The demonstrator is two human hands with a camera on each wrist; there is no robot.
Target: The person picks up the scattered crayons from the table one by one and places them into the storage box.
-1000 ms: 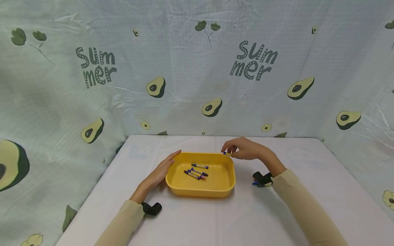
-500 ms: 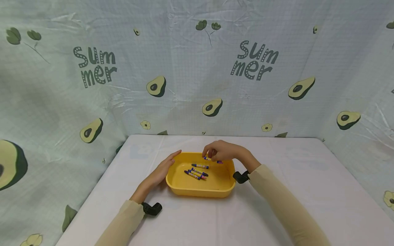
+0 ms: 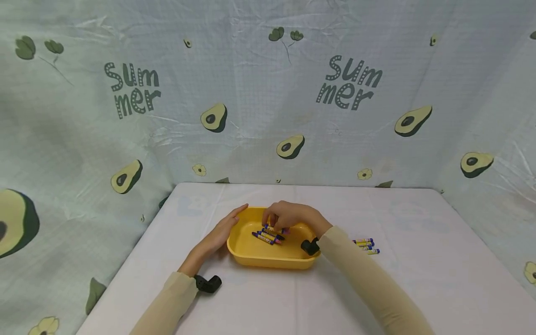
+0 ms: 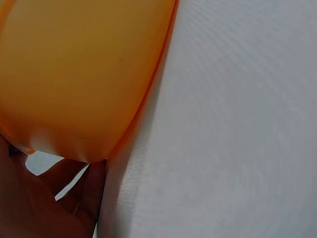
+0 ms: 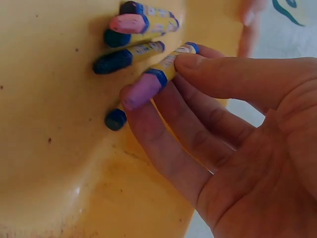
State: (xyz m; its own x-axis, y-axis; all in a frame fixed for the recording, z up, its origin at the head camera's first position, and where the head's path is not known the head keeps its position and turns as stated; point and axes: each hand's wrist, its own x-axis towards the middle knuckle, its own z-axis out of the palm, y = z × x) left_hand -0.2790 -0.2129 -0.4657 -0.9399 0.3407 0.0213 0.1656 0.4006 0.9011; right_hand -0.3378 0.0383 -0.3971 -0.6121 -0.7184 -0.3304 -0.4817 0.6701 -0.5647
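Note:
A yellow plastic tray (image 3: pixel 273 262) stands on the white-covered table. My left hand (image 3: pixel 219 234) rests against its left side, fingers fairly straight along the outer wall, as the left wrist view also shows. Inside the tray, my right hand (image 3: pixel 290 214) pinches a purple-pink crayon (image 5: pixel 148 89) with a yellow wrapper between thumb and fingertips. Right beside the held crayon, several crayons (image 3: pixel 264 237) lie bunched on the tray floor. In the right wrist view, a pink crayon (image 5: pixel 130 23) and a dark blue-green crayon (image 5: pixel 114 62) show among them; another dark tip is partly behind the fingers.
Several more crayons (image 3: pixel 368 244) lie on the table right of the tray, partly hidden by the right sleeve (image 3: pixel 356 260). A printed cloth backdrop (image 3: pixel 251 93) rises behind the table's far edge. Each wrist carries a black camera (image 3: pixel 209 284).
My right hand has moved left and down from the tray's right rim, carrying the crayon over the bunch inside. The crayons on the table came into view behind the sleeve. The left hand stays put.

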